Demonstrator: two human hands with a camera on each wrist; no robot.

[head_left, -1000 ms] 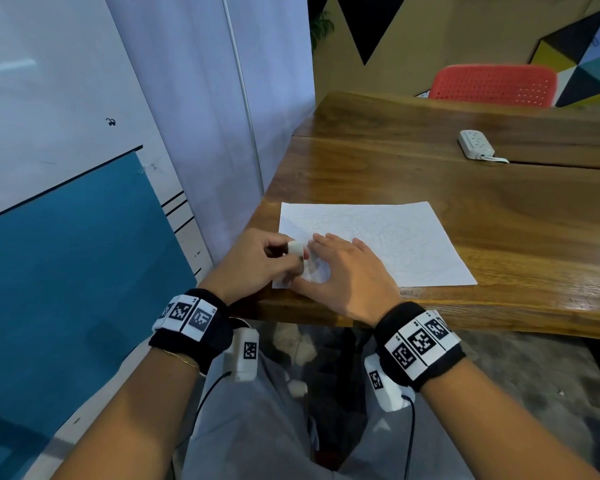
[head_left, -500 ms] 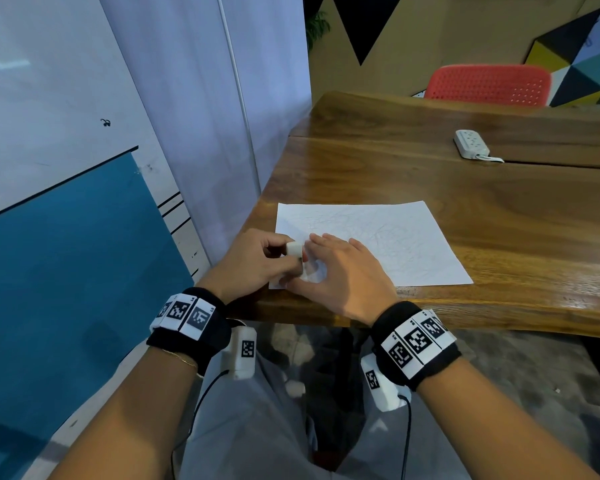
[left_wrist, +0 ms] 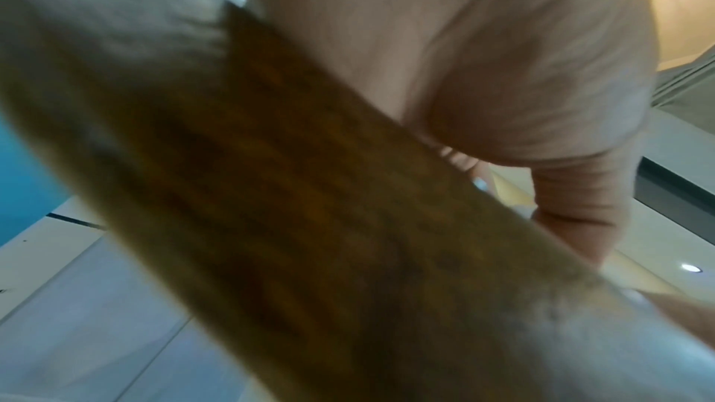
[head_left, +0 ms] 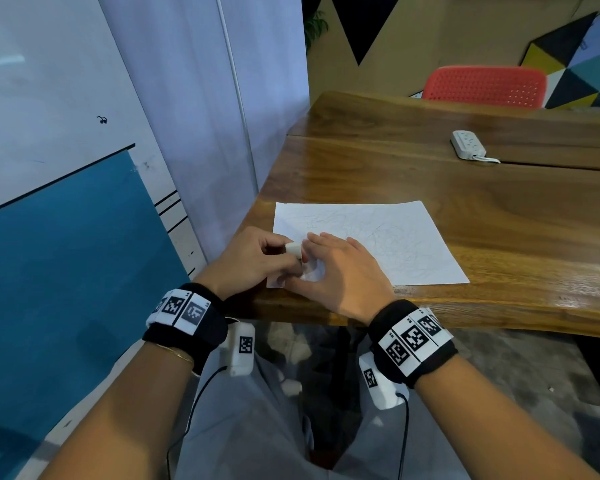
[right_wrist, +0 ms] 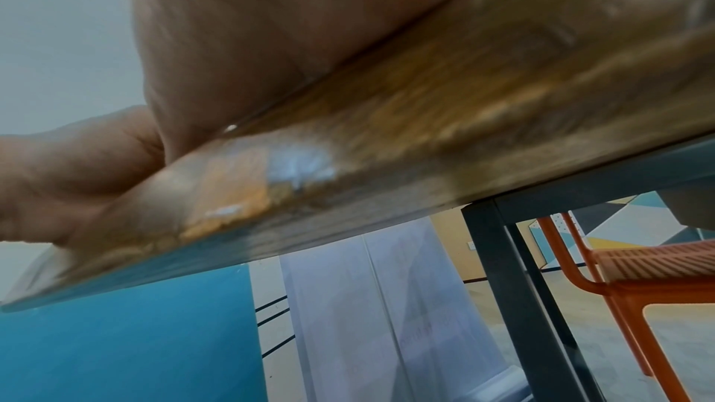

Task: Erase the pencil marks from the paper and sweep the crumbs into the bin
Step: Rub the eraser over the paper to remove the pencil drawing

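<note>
A white sheet of paper point(head_left: 388, 237) with faint pencil scribbles lies at the near left corner of the wooden table point(head_left: 499, 220). My left hand point(head_left: 284, 259) pinches a small white eraser point(head_left: 294, 248) over the sheet's near left corner. My right hand point(head_left: 317, 261) lies flat on the paper beside it, fingers straight, thumb and forefinger framing a pale rubbed patch point(head_left: 312, 273). Both wrist views are blurred and show only a palm point(left_wrist: 483, 57) point(right_wrist: 271, 26) above the table edge point(right_wrist: 425, 133). No bin is in view.
A white power strip point(head_left: 468, 145) lies at the far right of the table. A red chair point(head_left: 485, 86) stands behind it. A white curtain point(head_left: 205, 98) and a blue wall panel point(head_left: 66, 271) close off the left side. My lap is under the table edge.
</note>
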